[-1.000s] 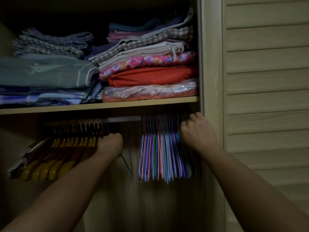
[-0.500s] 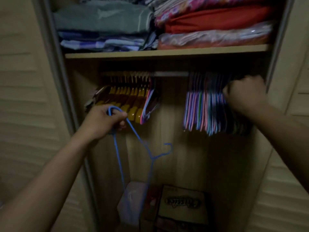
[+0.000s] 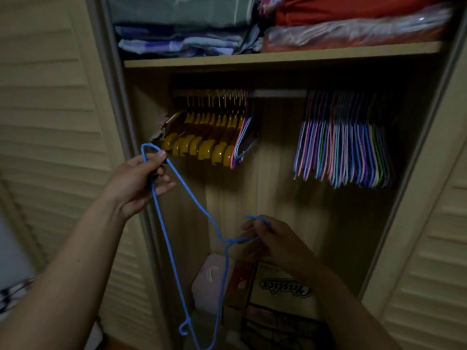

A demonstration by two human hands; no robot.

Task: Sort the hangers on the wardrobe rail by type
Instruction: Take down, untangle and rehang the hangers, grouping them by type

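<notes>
Relocated from the wire hangers on the rail, the right hand pinches the blue hanger by its hook; left hand grips one shoulder. Lower end dim, cropped.

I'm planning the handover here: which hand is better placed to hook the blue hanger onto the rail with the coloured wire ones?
Probably the right hand. It pinches the blue hanger at its hook end and sits below the coloured wire hangers on the rail. The left hand holds a shoulder end, over by the yellow hangers.
</notes>
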